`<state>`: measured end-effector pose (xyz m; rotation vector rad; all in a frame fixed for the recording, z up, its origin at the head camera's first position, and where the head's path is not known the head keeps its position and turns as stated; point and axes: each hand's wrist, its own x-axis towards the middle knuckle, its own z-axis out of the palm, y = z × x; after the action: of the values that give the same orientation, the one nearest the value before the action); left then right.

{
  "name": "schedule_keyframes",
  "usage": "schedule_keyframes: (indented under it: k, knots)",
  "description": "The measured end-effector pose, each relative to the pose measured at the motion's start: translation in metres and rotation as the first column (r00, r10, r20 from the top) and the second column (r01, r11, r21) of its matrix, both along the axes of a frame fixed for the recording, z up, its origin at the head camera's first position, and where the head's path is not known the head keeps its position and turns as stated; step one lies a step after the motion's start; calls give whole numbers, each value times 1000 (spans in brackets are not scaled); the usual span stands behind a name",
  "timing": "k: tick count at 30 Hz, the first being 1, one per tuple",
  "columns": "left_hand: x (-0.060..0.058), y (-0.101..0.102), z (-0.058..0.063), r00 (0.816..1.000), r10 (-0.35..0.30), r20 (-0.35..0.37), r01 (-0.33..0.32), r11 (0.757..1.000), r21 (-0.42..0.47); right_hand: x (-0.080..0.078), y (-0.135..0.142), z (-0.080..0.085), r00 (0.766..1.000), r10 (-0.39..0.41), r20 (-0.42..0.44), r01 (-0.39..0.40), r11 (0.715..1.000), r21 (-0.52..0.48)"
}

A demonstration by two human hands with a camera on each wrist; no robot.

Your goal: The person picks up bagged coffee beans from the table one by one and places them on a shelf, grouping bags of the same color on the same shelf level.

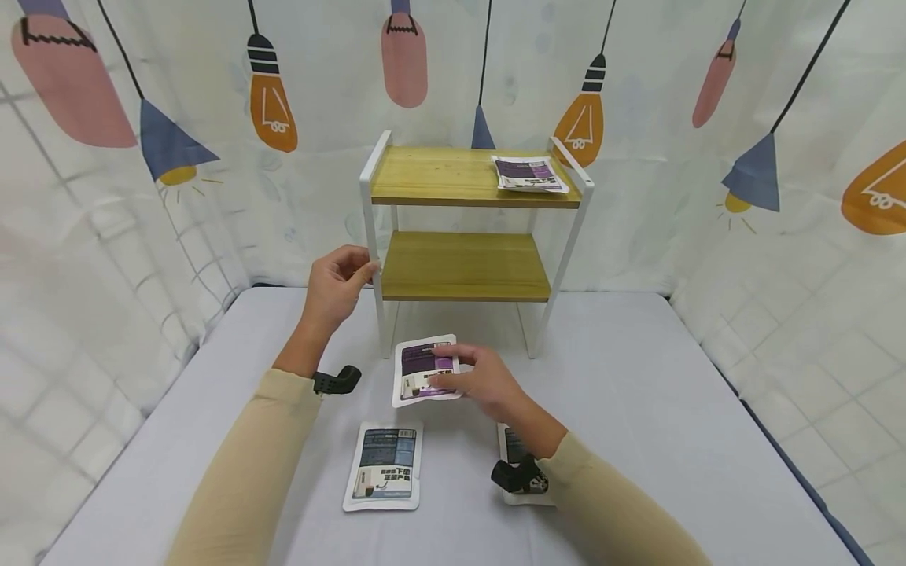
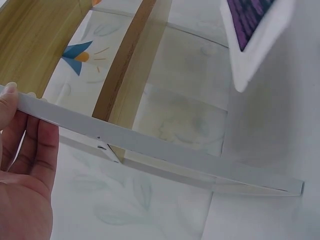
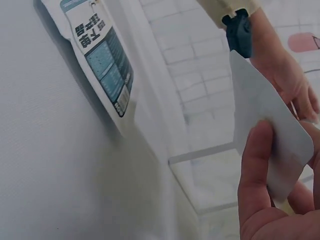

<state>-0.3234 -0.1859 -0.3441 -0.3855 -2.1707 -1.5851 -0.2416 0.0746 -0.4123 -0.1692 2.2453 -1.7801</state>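
My left hand [image 1: 335, 288] grips the left front post of a small two-tier shelf [image 1: 463, 266] with white legs and wooden boards. In the left wrist view its thumb and fingers [image 2: 46, 150] close around the white post. My right hand [image 1: 488, 383] pinches a flat white pouch [image 1: 416, 363] with a purple printed label, held above the table before the shelf. The right wrist view shows the pouch's plain back [image 3: 267, 115] and a finger pressed against it. Another purple-labelled pouch [image 1: 531, 174] lies on the top board, at its right end.
On the white table [image 1: 637, 409] lies a blue-labelled pouch [image 1: 383, 466] at front left. A second dark-labelled pouch [image 1: 515, 445] lies to its right, partly hidden under my right wrist. A printed curtain [image 1: 318, 196] hangs behind the shelf and along both sides.
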Motion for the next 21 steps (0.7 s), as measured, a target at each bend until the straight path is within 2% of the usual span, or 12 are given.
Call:
schedule_keyframes:
  k: [7, 15, 21]
  knots:
    - [1, 1, 1, 1000, 3, -2, -3, 1000, -8, 4, 4, 12, 1000, -1, 5, 1, 999, -49]
    - [3, 1, 2, 1000, 3, -1, -3, 1000, -15, 7, 6, 24, 999, 33, 14, -31, 989, -142]
    - [3, 2, 3, 1000, 1, -5, -1, 1000, -16, 8, 6, 35, 999, 45, 13, -43, 986, -164]
